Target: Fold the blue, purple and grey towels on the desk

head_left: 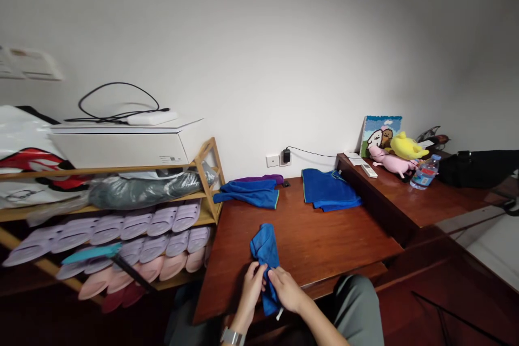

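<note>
A blue cloth (265,243) is bunched lengthwise near the front edge of the brown table (239,238). My left hand (253,284) pinches it from the left side, wearing a metal-banded watch at the wrist. From the right, my right hand (284,287) grips the same cloth, its fingers closed close to the left ones. The cloth's lower end hangs below both hands, with a small white tag or string at its tip. Farther back lie a crumpled blue cloth (251,193) with a purple cloth (263,178) behind it, and a stack of folded blue cloths (328,189).
To the left, a wooden rack (208,205) carries rows of slippers (158,221) and a white box (121,148). On the raised desk at right stand plush toys (391,162), a water bottle (425,173) and a remote (369,171). A charger (286,155) is plugged into the wall.
</note>
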A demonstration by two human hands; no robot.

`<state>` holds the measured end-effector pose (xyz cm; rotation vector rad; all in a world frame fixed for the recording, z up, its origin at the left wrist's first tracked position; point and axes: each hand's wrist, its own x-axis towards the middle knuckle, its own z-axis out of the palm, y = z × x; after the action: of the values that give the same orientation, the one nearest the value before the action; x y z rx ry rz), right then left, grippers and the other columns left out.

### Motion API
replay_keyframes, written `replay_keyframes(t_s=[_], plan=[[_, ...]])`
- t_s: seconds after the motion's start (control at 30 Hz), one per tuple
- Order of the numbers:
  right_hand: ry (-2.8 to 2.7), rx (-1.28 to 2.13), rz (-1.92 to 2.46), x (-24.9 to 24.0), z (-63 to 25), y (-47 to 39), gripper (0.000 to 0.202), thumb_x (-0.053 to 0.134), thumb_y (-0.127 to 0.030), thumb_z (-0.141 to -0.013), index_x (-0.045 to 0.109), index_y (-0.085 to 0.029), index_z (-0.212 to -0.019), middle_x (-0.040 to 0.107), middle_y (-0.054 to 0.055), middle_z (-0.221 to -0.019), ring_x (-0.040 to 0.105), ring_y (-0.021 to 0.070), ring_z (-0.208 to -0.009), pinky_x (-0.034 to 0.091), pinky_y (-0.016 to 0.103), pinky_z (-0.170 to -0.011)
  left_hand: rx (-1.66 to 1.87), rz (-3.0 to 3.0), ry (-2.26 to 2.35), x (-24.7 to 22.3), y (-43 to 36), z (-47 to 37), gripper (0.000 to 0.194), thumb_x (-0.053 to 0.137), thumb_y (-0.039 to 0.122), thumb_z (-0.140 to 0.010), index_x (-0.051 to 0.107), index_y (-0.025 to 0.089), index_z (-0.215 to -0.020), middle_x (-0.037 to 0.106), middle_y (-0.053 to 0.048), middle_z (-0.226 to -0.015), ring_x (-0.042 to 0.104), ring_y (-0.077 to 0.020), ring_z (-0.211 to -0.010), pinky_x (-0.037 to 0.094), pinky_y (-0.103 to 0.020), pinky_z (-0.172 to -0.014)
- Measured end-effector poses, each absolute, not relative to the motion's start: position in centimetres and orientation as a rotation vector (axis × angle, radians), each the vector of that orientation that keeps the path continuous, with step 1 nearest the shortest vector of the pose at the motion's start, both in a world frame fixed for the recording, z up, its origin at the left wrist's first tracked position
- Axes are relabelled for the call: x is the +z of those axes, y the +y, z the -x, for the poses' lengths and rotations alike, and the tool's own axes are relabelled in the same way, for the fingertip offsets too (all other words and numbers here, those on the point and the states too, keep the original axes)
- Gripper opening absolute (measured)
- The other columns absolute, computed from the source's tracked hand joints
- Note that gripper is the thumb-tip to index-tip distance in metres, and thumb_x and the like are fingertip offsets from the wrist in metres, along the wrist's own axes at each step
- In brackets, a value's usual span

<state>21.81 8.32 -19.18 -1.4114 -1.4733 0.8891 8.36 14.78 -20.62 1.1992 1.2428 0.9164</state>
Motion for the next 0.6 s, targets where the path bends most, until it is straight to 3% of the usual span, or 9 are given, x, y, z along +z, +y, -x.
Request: replay_keyframes(t_s=[0.1, 0.17, 0.37, 0.47, 0.6], plan=[[-1.508, 0.921, 1.351, -19.0, -21.9, 8.5, 0.059, 0.035, -0.065, -0.109, 0.078, -0.024, -0.112, 0.076, 0.012, -0.116, 0.069, 0.0301, -0.112, 0.050, 0.044, -0.107, 0.916, -1.161, 1.189, -20.2, 14.3, -8.4, 0.056, 0.071, 0.076, -0.068, 0.064, 0.024, -0.090, 0.075, -0.007, -0.086, 0.074, -0.0235, -0.075, 0.057, -0.033, -0.064], [-1.443, 0.912, 1.344, -18.9, -22.0, 8.7, 0.063, 0.035, -0.069, -0.108, 0.076, -0.021, -0.104, 0.077, 0.011, -0.107, 0.071, 0.0289, -0.102, 0.052, 0.041, -0.099, 0.925, -1.156, 1.156, -19.9, 14.0, -8.8, 0.055, 0.073, 0.072, -0.067, 0.064, 0.024, -0.091, 0.077, -0.008, -0.093, 0.075, -0.0239, -0.081, 0.059, -0.033, -0.068], [-1.328, 0.825, 1.412, -17.5, -24.1, 10.6, 0.068, 0.035, -0.078, -0.103, 0.066, -0.021, -0.082, 0.067, 0.003, -0.078, 0.063, 0.0220, -0.078, 0.051, 0.032, -0.078, 1.024, -1.209, 1.140, -17.8, 15.8, -9.2, 0.049, 0.073, 0.068, -0.067, 0.064, 0.022, -0.081, 0.072, -0.005, -0.080, 0.070, -0.0219, -0.074, 0.056, -0.032, -0.065], [-1.273, 0.706, 1.431, -15.1, -28.0, 12.1, 0.070, 0.036, -0.081, -0.099, 0.067, -0.020, -0.083, 0.070, 0.006, -0.083, 0.065, 0.0235, -0.082, 0.052, 0.034, -0.081, 1.142, -1.240, 1.177, -15.5, 19.2, -7.0, 0.047, 0.074, 0.066, -0.066, 0.065, 0.021, -0.078, 0.071, -0.004, -0.079, 0.068, -0.0217, -0.077, 0.056, -0.032, -0.070], [-1.145, 0.536, 1.449, -10.7, -35.5, 13.3, 0.074, 0.042, -0.087, -0.091, 0.071, -0.019, -0.088, 0.076, 0.010, -0.092, 0.068, 0.0270, -0.093, 0.054, 0.036, -0.090, 1.316, -1.209, 1.303, -11.9, 24.5, -1.3, 0.047, 0.071, 0.061, -0.068, 0.069, 0.019, -0.090, 0.070, -0.001, -0.078, 0.066, -0.0197, -0.075, 0.054, -0.030, -0.069]])
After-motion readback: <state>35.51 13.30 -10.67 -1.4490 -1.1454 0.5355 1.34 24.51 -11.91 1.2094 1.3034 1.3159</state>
